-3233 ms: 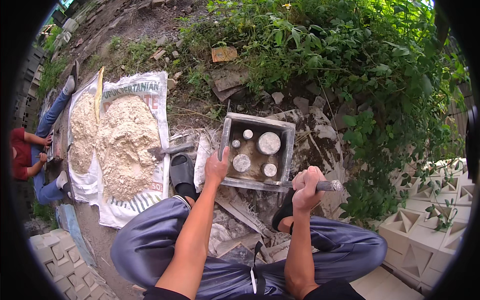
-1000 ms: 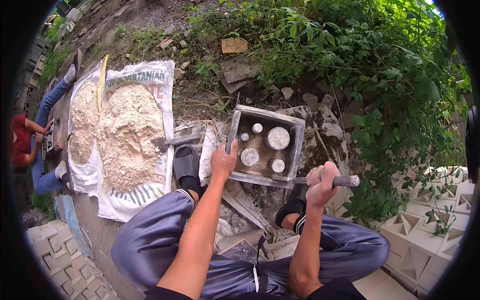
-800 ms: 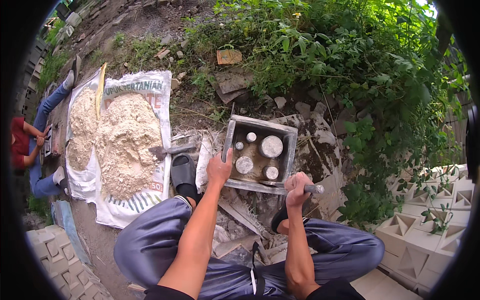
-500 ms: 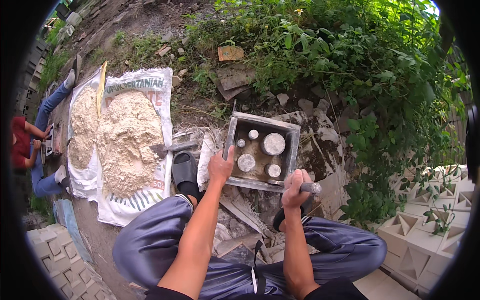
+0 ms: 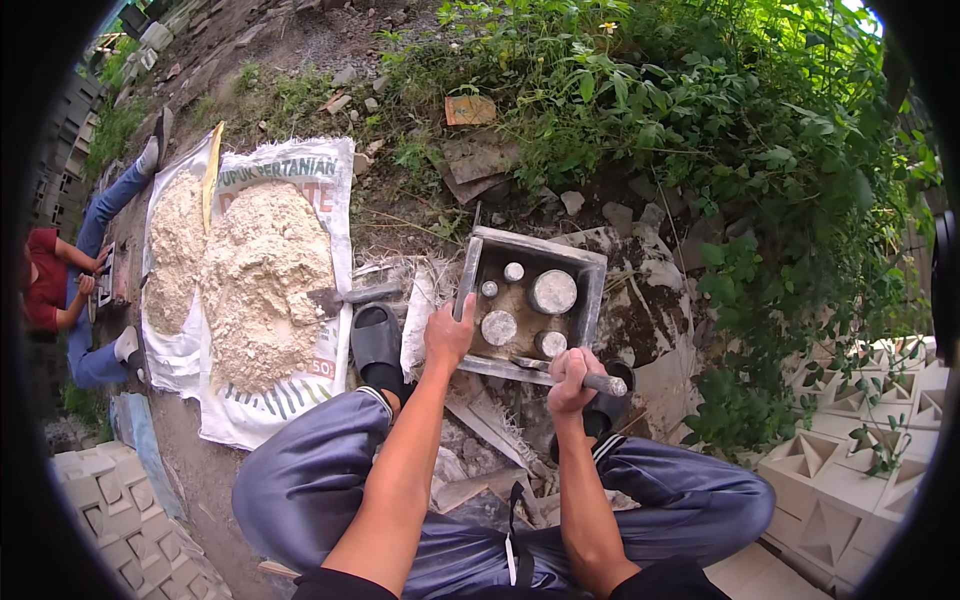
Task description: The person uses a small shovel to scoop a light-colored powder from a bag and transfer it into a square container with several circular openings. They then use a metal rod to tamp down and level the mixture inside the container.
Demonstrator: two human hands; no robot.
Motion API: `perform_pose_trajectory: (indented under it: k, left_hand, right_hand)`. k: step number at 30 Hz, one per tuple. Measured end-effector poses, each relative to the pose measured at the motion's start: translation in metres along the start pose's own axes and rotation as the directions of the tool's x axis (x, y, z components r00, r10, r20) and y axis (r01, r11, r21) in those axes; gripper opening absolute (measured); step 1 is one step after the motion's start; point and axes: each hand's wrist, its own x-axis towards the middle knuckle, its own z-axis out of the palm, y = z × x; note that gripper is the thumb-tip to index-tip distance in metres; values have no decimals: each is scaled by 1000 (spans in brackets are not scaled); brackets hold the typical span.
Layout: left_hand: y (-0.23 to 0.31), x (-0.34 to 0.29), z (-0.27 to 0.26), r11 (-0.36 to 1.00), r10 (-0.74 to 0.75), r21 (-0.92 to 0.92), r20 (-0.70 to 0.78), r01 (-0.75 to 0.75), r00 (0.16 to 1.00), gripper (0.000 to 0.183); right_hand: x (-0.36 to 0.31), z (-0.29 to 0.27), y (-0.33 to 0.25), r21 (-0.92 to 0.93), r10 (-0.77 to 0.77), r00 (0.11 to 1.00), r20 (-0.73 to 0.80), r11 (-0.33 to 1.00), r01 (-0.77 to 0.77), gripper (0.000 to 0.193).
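In front of me on the ground sits a grey box mould (image 5: 541,241), slightly turned, with several round pale-topped posts, such as the large cylinder (image 5: 553,292), standing inside. A layer of tan material covers its floor between them. My left hand (image 5: 449,333) grips the mould's left wall, one finger stretched along it. At the near right corner my right hand (image 5: 571,380) is closed round a tool with a thick grey handle (image 5: 607,384). The tool's thin metal end lies over the near wall; its full shape is hidden by my hand and the wall.
Left of the mould, a white sack (image 5: 343,215) bears a heap of pale sandy mix (image 5: 265,270) with a trowel (image 5: 368,294) resting on it. A person in red (image 5: 45,275) sits at far left. Patterned pale blocks (image 5: 835,500) stand at right; green plants (image 5: 770,150) grow beyond.
My right hand has moved a little left along the near wall, and the tool's thin metal end now shows there. My left hand stays on the mould. The whole view has shifted slightly.
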Motion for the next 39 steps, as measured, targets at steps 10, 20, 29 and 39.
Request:
perform_pose_trajectory:
  k: [10, 20, 29, 39]
  left_hand:
    - [-16, 5, -4, 990, -80, -117, 0, 79, 997, 69]
    - [-18, 12, 2, 968, -98, -230, 38, 104, 994, 69]
    - [-27, 11, 4, 966, -108, -233, 38, 114, 993, 68]
    - [-19, 14, 3, 958, -137, -242, 83, 153, 987, 69]
  right_hand:
    - [11, 46, -89, 104, 117, 983, -144, 989, -102, 34]
    - [4, 64, -42, -16, 77, 997, 30, 997, -76, 35]
    - [-7, 73, 0, -191, 37, 987, 159, 982, -6, 34]
    - [-17, 88, 28, -212, -74, 987, 142, 972, 103, 34]
